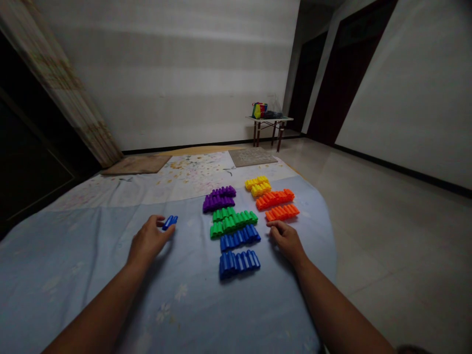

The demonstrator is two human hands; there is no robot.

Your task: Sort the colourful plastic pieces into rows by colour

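although the table [206, 149] was spanned by a pale blue cloth [191, 314], its rounded right-hand edge was curved close to the right forearm, so little leeway was judged to be left there; wider room was offered by the cloth between the left hand and the rows. toward the far edge, a brown board [136, 164] and a grey board [252, 158] were laid flat. down the middle, small plastic pieces were lined up: purple rows [219, 202] farthest, then green rows [234, 222], then blue rows [239, 262] nearest. orange rows [282, 213] and yellow rows [261, 189] were set farther right. by the right hand [289, 242], nothing was seen to be held; its fingers were curled, thumb and forefinger slightly apart, just beside the nearer orange row. by the left hand [146, 240], a few blue pieces [170, 222] were clamped between thumb and fingers, well left of the blue rows; whether they were lifted could not be told. the step in hand was judged to be a careful hold, and for any shift, a steady pinch was called for, with the neighbouring rows left unbrushed.
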